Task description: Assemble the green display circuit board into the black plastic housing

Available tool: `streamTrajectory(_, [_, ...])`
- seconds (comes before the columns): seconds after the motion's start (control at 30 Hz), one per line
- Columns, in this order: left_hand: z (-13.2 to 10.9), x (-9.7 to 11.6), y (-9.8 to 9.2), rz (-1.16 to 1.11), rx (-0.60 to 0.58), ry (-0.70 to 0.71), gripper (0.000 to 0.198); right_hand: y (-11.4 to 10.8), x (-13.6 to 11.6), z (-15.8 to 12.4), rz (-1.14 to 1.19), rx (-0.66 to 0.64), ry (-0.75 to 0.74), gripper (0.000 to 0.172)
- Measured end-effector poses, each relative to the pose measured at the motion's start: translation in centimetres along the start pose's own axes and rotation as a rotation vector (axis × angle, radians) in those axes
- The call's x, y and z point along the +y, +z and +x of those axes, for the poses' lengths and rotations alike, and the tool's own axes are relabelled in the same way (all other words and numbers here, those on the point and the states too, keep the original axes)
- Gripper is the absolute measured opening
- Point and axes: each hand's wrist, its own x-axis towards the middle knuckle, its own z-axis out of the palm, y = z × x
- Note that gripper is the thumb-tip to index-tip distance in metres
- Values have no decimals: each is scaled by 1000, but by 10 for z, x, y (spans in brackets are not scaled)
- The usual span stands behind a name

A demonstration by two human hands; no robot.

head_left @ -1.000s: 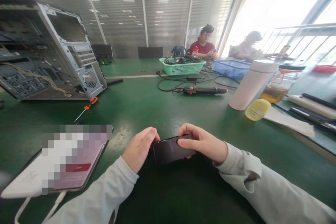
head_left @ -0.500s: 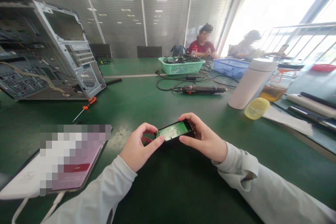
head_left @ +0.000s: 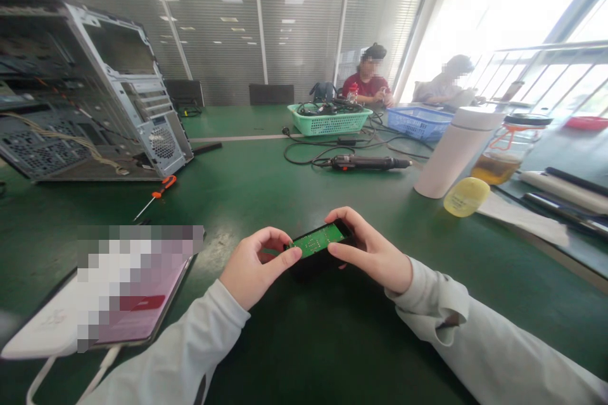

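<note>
Between my two hands is a small black case with a green circuit board (head_left: 316, 242) set in its open top. My left hand (head_left: 261, 262) pinches the left end, thumb on the near corner of the board and index finger behind. At the right end, my right hand (head_left: 370, 250) grips the black case, with its thumb along the near edge and fingers round the far side. The case is tilted, its right end a little higher and farther away. Its underside and the fingertips behind it are hidden.
An open computer case (head_left: 118, 88) stands at the left, an orange-handled screwdriver (head_left: 164, 186) before it. A phone (head_left: 142, 304) lies near left. Beyond my hands are a corded electric screwdriver (head_left: 370, 162), a green basket (head_left: 330, 121) of cables, and a white bottle (head_left: 451, 155). Two people sit behind.
The black case with its board has tipped slightly and shifted a little right, so the glare on the board is gone. Both hands keep their hold.
</note>
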Motion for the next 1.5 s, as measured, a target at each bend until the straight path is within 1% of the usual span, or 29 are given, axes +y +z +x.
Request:
streamTrajectory(0.13, [-2, 1, 2, 24, 7, 29, 26, 2, 1, 2, -136, 77, -4, 41])
streamTrajectory(0.3, [-3, 6, 3, 25, 52, 72, 24, 2, -1, 4, -138, 53, 68, 50])
streamTrajectory(0.4, [-3, 9, 4, -6, 41, 51, 25, 2, -4, 4, -143, 26, 82, 50])
streamTrajectory(0.5, [-2, 10, 4, -106, 31, 10, 26, 3, -4, 3, -94, -16, 79, 46])
streamTrajectory(0.63, [-1, 10, 3, -182, 57, -29, 27, 4, -3, 2, -100, 2, 69, 43])
streamTrajectory(0.73, [-3, 10, 2, -97, 31, -14, 26, 4, -2, 2, -121, 8, 61, 41])
streamTrajectory(0.8, [-5, 10, 2, 39, -3, 24, 31, 5, -3, 2, -123, -4, 57, 40])
streamTrajectory(0.9, [-8, 8, 2, 234, -61, 119, 33, 5, -4, 2, -116, -41, 50, 43])
streamTrajectory(1.0, [-7, 6, 2, 267, -100, 158, 34, 4, -4, 2, -109, -85, 66, 45])
streamTrajectory(1.17, [-2, 2, 1, 164, -85, 76, 40, 3, -4, 1, -65, -118, 141, 48])
streamTrajectory(1.23, [0, 1, 1, 105, -52, 61, 40, 2, -4, 2, -54, -116, 178, 49])
streamTrajectory(1.3, [1, 1, 1, 63, 7, 34, 38, 0, -5, 2, -56, -115, 204, 51])
streamTrajectory(1.4, [3, 2, 0, -24, 75, -114, 35, -3, -7, 2, -34, -131, 244, 58])
streamTrajectory(1.5, [7, 2, -2, -213, 91, -240, 32, -3, -8, 3, 102, -126, 311, 65])
